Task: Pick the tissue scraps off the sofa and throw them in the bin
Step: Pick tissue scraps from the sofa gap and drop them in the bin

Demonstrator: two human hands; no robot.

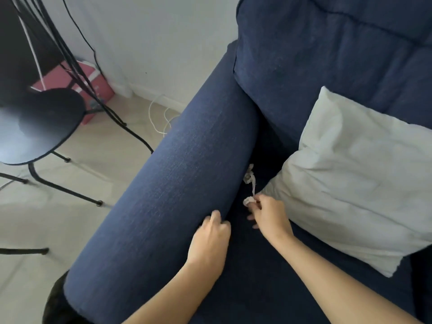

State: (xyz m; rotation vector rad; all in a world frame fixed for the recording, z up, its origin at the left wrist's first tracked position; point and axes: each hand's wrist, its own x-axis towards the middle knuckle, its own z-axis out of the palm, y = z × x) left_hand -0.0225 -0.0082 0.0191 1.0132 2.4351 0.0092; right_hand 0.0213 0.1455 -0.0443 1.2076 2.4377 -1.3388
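Observation from the head view. The sofa (304, 54) is dark blue and fills the right and centre of the scene. Its armrest (187, 171) runs from near left to far centre.

Right hand (268, 215): it is low on the seat (257, 277), just left of the pillow (350, 178). Thumb and forefinger are clamped together on a small white scrap (247, 201). The remaining fingers are bent beneath the hand, against the seat.

Loose scraps (249, 175): a white clump lies in the gap where the armrest meets the seat, just beyond the right hand. A thin strip runs from the clump down toward the pinched piece. I cannot tell whether the two are joined.

Left hand (211, 235): it rests on the inner side of the armrest, near the right hand but apart from it. Its fingers are curled with the tips out of sight. I cannot tell whether they enclose anything.

Pillow: white, creased, leaning against the sofa back, with its near left corner beside the right hand.

Surroundings: a black stool (46, 122) stands on the pale floor (35, 230) to the left. A pink box (93, 90) sits behind it against the wall (152, 43). A white cable (161, 118) lies looped on the floor by the armrest.
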